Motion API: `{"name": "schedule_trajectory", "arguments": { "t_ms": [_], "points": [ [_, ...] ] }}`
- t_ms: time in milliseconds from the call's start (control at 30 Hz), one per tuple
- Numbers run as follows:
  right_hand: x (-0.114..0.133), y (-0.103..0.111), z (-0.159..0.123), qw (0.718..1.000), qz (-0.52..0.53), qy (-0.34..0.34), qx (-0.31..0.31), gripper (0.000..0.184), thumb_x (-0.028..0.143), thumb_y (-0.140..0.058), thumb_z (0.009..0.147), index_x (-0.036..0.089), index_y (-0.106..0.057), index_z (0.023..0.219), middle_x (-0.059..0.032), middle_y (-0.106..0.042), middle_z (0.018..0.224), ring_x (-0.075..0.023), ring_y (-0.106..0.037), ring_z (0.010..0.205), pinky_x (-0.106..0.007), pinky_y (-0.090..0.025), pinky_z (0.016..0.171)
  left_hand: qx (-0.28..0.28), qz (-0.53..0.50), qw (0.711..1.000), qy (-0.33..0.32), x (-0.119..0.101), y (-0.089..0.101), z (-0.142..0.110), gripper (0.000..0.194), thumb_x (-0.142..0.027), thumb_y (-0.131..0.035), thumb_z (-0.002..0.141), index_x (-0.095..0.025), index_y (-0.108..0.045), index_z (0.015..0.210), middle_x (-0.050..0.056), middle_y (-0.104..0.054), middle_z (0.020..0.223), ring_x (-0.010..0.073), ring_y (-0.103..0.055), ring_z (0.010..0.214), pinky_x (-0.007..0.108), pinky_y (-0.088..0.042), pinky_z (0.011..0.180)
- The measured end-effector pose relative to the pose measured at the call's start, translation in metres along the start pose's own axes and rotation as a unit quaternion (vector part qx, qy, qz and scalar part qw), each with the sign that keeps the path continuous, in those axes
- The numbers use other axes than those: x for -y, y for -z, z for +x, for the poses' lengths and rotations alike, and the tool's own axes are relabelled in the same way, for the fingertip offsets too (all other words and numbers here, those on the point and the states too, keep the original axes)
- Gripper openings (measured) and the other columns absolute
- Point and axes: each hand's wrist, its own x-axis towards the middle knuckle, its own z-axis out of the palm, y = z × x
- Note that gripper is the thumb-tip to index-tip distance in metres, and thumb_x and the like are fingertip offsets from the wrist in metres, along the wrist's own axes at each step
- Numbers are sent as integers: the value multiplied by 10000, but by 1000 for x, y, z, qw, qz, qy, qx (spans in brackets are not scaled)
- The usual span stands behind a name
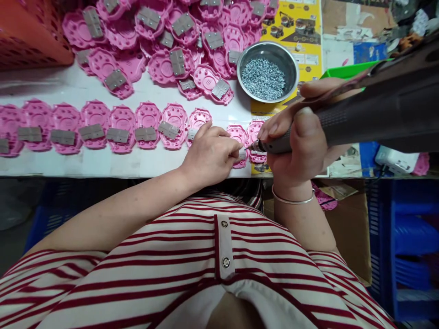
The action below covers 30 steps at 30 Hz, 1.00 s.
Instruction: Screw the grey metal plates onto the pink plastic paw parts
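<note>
The left forearm (137, 208) slants inward from the lower left to the left hand (211, 155), which lies with its back uppermost, its fingers (233, 147) bent and directed toward the right hand (300, 144). The right forearm (305, 219) rises more steeply, and that hand is curled in a grip, thumb (306, 125) on the near side, one finger stretched toward the left hand

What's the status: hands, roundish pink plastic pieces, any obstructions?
Right hand gripping dark grey handheld driver. Left hand at roundish pink plastic casing with grey rectangular plate. Possible obstruction: left hand near driver tip.
</note>
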Motion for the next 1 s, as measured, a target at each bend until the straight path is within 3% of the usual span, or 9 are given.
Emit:
{"name": "schedule_trajectory", "arguments": {
  "t_ms": [167, 267, 433, 633, 700, 833, 900, 1000],
  "points": [
    [-6, 1, 2, 999, 23, 26, 7, 218, 405, -687, 790, 301, -695, 983, 90, -434, 527, -61, -412, 358, -215, -449, 403, -15, 17, 1000, 5, -3, 0, 1, 139, -135, -638, 810, -207, -676, 697, 9, -669, 770, 229, -616, 950, 535, -358, 1111],
    [-10, 1, 1, 999, -10, 41, 9, 238, 468, -681, 791, 329, -680, 985, 92, -432, 515, -70, -411, 358, -231, -464, 417, -26, 22, 999, 13, -4, 0, 2, 130, -143, -649, 796, -202, -681, 685, 18, -646, 777, 229, -603, 920, 521, -381, 1089],
    [-12, 1, -3, 998, -51, -1, 33, 232, 543, -637, 808, 366, -657, 957, 60, -533, 564, -112, -467, 424, -318, -526, 513, -24, 28, 999, 14, -5, 1, 3, 122, -138, -659, 768, -195, -679, 662, 25, -611, 747, 232, -586, 894, 503, -402, 1055],
    [-25, 0, -1, 996, -76, -42, 23, 512, 761, -628, 678, 304, -597, 905, 20, -628, 644, -146, -563, 518, -327, -539, 528, -28, 25, 999, 14, -3, -1, 4, 114, -116, -669, 765, -176, -685, 669, 46, -638, 779, 231, -581, 881, 418, -458, 896],
    [-24, -1, 2, 996, -76, -30, 23, 498, 736, -636, 691, 286, -600, 903, 27, -629, 635, -126, -543, 491, -296, -522, 491, -32, 21, 999, 17, -1, -3, 4, 104, -134, -687, 782, -175, -694, 686, 48, -660, 799, 230, -587, 894, 411, -453, 893],
    [2, -1, 10, 999, 39, 27, 23, 302, 513, -717, 747, 297, -681, 955, 82, -496, 533, -75, -417, 356, -240, -387, 331, -43, -19, 999, -10, 6, -5, 0, 110, -172, -731, 806, -183, -689, 704, 40, -731, 888, 231, -603, 958, 420, -442, 953],
    [24, 0, 13, 999, 36, -11, 8, 252, 475, -733, 749, 299, -695, 925, 72, -441, 519, -100, -470, 393, -268, -414, 363, -65, -54, 996, -34, 9, -6, -3, 117, -203, -766, 803, -191, -685, 719, 28, -756, 1023, 232, -603, 1038, 421, -429, 1002],
    [53, 0, 13, 989, -50, -123, 64, 345, 544, -729, 746, 307, -633, 977, 37, -568, 626, -162, -616, 554, -320, -551, 518, -104, -85, 990, -47, 10, -5, -8, 161, -261, -821, 771, -203, -675, 732, 15, -747, 1143, 234, -598, 1108, 429, -411, 1049]
  ]
}}
